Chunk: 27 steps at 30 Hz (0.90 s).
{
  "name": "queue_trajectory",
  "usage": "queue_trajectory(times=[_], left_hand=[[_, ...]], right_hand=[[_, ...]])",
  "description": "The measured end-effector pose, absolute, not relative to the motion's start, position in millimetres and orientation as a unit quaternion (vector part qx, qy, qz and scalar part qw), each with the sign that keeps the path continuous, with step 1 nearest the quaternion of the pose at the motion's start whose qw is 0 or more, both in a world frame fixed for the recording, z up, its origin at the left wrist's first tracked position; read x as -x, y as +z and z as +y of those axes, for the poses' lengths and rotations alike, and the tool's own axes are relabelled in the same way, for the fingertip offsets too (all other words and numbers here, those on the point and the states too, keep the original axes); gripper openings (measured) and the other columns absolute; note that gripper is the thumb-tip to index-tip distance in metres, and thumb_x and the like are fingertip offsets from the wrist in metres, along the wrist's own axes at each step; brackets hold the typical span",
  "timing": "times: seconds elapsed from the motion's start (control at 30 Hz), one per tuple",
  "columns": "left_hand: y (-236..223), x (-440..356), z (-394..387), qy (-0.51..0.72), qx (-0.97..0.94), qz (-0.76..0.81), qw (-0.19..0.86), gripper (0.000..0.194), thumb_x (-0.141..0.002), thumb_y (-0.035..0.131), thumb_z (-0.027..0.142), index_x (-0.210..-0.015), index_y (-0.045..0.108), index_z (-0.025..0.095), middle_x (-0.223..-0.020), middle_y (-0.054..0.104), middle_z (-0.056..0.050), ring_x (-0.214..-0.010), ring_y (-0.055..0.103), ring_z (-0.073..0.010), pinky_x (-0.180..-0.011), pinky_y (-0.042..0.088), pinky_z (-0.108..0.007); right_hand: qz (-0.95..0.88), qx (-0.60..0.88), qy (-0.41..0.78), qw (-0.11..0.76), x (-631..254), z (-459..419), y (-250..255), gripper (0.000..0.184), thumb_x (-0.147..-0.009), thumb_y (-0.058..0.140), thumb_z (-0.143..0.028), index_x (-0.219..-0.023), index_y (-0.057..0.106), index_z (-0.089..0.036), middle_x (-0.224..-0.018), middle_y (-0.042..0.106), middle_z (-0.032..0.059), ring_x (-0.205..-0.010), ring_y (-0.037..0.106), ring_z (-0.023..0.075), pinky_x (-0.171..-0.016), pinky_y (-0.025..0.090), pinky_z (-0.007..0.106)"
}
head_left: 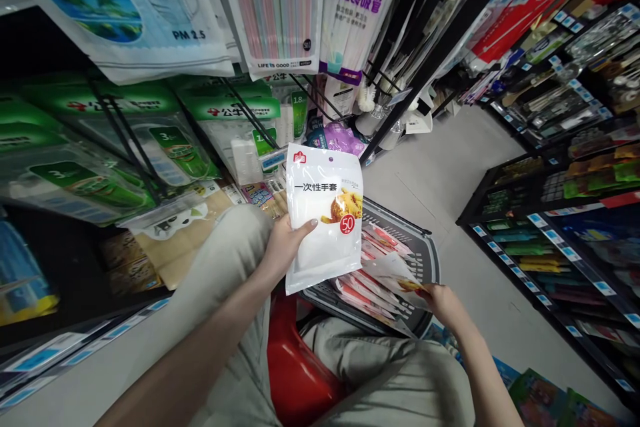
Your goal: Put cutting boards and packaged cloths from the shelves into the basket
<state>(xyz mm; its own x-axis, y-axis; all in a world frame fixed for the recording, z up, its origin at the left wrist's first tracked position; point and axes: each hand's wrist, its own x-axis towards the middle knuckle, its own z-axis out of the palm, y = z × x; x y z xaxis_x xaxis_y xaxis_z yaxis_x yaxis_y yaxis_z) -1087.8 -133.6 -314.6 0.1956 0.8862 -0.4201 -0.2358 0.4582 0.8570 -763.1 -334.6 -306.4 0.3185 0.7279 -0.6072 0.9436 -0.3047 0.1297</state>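
Note:
My left hand (285, 243) grips a white packet of disposable gloves (325, 227) by its left edge and holds it upright above a grey shopping basket (427, 253). My right hand (443, 303) pinches another flat packet (395, 273) at the basket's right side, just over a row of several similar red and white packets (367, 287) lying inside. I sit on a red stool (295, 367) with my knees on either side of the basket.
Shelves on the left carry green-labelled packs (150, 140), with hanging bags of masks (135, 7) and straws (280, 7) above. A black shelf rack (565, 213) with goods lines the right. A grey floor aisle (440, 167) runs ahead between them.

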Motion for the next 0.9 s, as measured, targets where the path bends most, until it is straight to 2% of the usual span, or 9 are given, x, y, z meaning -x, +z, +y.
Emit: queue_trajectory(times=[0.23,0.47,0.7,0.9], left_hand=[[-309,1090,-133,0.429,-0.297,0.495,0.695,0.049,-0.059,0.074,0.037,-0.099,0.06,0.012,-0.1,0.066,-0.012,-0.082,0.063,-0.0257,-0.07,0.051,-0.034],[-312,1090,-133,0.419,-0.306,0.489,0.701,0.05,-0.061,0.073,0.036,-0.104,0.06,0.014,-0.1,0.066,-0.011,-0.083,0.063,-0.0245,-0.072,0.051,-0.034],[-316,1089,-131,0.397,-0.302,0.507,0.702,0.047,-0.061,0.073,0.036,-0.102,0.061,0.016,-0.096,0.068,-0.009,-0.084,0.062,-0.024,-0.071,0.051,-0.034],[-315,1086,-131,0.388,-0.284,0.522,0.705,0.048,-0.06,0.075,0.036,-0.101,0.061,0.015,-0.093,0.068,-0.009,-0.081,0.063,-0.0229,-0.068,0.052,-0.031]], right_hand=[[0.497,-0.822,-0.118,0.252,726,-308,-293,0.029,-0.088,0.032,-0.029,-0.1,0.057,-0.022,-0.078,0.065,0.0084,-0.073,0.061,0.0207,-0.051,0.032,0.025],[0.519,-0.803,-0.127,0.263,692,-256,-313,0.029,-0.087,0.035,-0.027,-0.106,0.057,-0.025,-0.086,0.066,0.008,-0.08,0.061,0.0207,-0.059,0.036,0.025],[0.525,-0.795,-0.139,0.269,693,-229,-348,0.028,-0.086,0.039,-0.029,-0.104,0.059,-0.022,-0.085,0.066,0.0112,-0.08,0.061,0.0216,-0.061,0.039,0.026],[0.515,-0.819,-0.064,0.245,697,-232,-349,0.035,-0.09,0.026,-0.031,-0.111,0.053,-0.026,-0.09,0.064,0.0108,-0.081,0.061,0.0247,-0.06,0.04,0.029]])
